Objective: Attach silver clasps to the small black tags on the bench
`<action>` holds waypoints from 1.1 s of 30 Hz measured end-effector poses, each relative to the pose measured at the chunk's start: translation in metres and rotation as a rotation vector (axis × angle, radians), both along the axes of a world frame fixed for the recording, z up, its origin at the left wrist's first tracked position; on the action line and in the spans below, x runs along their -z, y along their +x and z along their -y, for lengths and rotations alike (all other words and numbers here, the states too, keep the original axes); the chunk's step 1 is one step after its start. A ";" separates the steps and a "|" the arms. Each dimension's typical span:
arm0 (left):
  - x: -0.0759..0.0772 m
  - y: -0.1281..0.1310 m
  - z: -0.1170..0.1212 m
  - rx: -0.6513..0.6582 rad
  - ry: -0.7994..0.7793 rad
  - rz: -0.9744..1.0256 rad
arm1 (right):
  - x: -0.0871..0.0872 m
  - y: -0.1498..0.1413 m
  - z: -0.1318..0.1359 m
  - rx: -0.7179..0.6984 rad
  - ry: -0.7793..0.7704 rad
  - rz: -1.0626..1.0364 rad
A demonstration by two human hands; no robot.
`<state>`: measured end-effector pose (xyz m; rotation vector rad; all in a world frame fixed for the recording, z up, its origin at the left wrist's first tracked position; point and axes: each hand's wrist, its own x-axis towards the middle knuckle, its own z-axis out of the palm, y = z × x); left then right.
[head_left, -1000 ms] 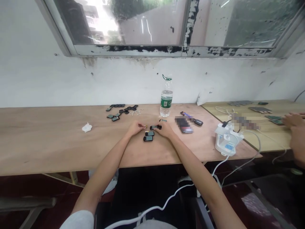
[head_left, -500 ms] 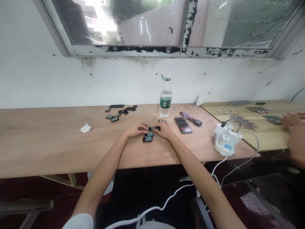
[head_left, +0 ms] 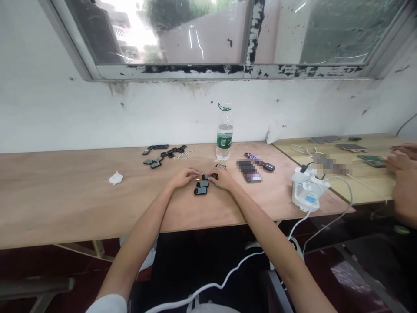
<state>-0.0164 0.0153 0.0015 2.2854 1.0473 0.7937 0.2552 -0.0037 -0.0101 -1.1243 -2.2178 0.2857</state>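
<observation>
My left hand (head_left: 185,178) is over the table with fingers curled. A small brass-coloured pin (head_left: 198,179) shows at its thumb tip and seems pinched there. My right hand (head_left: 222,178) grips a small black case with a grey-green face (head_left: 206,177), partly hidden by its fingers. Two similar cases lie just nearer to me, an upper one (head_left: 202,184) and a lower one (head_left: 200,191). Another case (head_left: 220,165) lies beyond my right hand.
Several black cases (head_left: 155,165) and small pale pieces (head_left: 182,155) lie farther left, near crumpled tissue (head_left: 116,178). A water bottle (head_left: 224,141) stands ahead. On the right are a blurred-out phone (head_left: 249,171), a key fob (head_left: 269,167), a white power strip (head_left: 310,191) and another person's hands (head_left: 404,167).
My left hand has drawn slightly left, away from the case in my right hand, and the brass-coloured pin shows more clearly. The right hand stays on its case. The view has shifted slightly.
</observation>
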 end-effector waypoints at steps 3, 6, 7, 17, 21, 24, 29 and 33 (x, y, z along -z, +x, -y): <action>0.000 0.002 0.001 -0.014 0.009 0.000 | 0.000 0.000 0.000 -0.002 0.001 -0.002; 0.002 0.003 0.001 -0.011 0.001 -0.035 | 0.000 0.000 0.000 -0.003 0.001 0.005; 0.003 0.004 0.001 -0.020 -0.001 -0.040 | 0.000 0.000 0.000 -0.002 0.001 0.008; 0.015 0.011 -0.011 -0.251 0.063 -0.017 | -0.002 -0.001 0.001 -0.007 0.005 0.025; 0.019 0.010 -0.013 -0.299 0.034 0.033 | 0.001 -0.004 0.003 -0.017 0.007 0.034; 0.022 0.010 -0.015 -0.278 -0.001 0.080 | 0.001 -0.006 0.005 -0.049 0.002 0.039; 0.021 0.009 -0.014 -0.266 0.001 0.114 | -0.010 0.004 0.005 -0.045 0.036 -0.021; 0.016 0.008 -0.011 -0.248 0.006 0.101 | -0.016 0.022 -0.003 0.090 0.049 -0.116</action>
